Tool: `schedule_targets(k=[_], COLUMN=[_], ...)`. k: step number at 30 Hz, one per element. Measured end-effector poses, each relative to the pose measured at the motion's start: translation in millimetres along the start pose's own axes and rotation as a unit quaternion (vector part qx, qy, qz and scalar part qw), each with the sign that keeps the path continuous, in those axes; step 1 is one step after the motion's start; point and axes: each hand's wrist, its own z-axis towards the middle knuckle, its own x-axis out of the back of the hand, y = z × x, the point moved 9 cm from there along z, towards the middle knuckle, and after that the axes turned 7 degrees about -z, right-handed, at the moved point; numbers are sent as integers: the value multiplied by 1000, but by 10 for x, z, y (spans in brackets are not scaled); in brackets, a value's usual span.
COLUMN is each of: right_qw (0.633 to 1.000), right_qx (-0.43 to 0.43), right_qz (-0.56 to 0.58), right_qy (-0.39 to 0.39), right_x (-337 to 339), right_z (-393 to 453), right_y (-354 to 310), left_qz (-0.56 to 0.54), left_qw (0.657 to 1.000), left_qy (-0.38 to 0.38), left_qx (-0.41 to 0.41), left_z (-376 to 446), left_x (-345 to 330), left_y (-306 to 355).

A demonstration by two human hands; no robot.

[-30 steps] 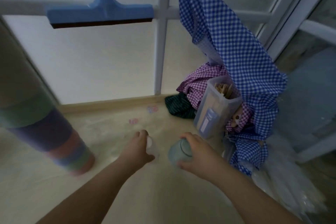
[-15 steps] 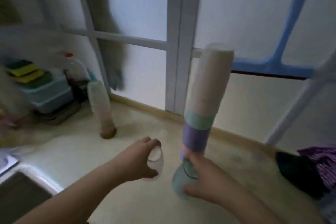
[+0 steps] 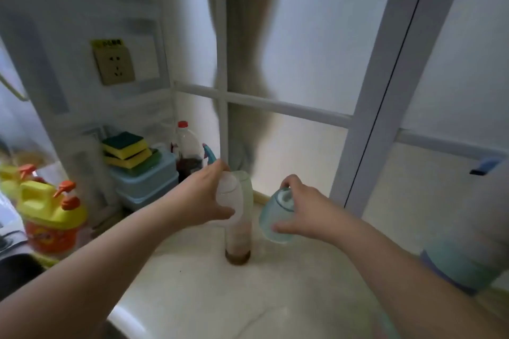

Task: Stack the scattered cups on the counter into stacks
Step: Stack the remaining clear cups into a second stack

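Observation:
My left hand grips a clear white cup, held upside down right against the upper part of a tall pale stack of cups with a brown base. That stack stands on the cream counter. My right hand holds a translucent blue cup, also inverted, just right of the stack and above the counter. A second stack of coloured cups shows at the right edge, cut off by the frame.
Left of the stack stand a blue lidded box with yellow-green sponges, a red-capped bottle and yellow detergent jugs. A sink edge lies at far left. Frosted window panes with white frames back the counter.
The view swung left from the cloth corner to the sink side. Both hands carried their cups along, and the white cup now sits at the top of the pale stack.

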Motion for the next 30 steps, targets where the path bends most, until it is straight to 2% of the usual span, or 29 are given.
schedule_targets(k=[4,8,14,22,27,30], right_qw=[997,996,998,999,997,997], right_qx=[19,4,-21,-25,-22,-9], right_qz=[20,25,36,45,68,67], right_qy=[65,86,52,7,20,26], right_x=[262,300,57,-453,-458,-412], right_z=[482,827,1201,1396,1404,1376], right_y=[-313,-433,-488,-350,-276,-261], left_qz=[2,-21,-60,-57,-95,-102], left_qw=[1000,999,997,994,989,988], left_qy=[13,11,50,91,114,117], left_qx=[-27,-29,-15,0,12,-10], left_z=[225,377,531,587,641,720], left_x=[386,487,519,497,527,574], left_y=[-172,-371,-654,-986,-969,-815])
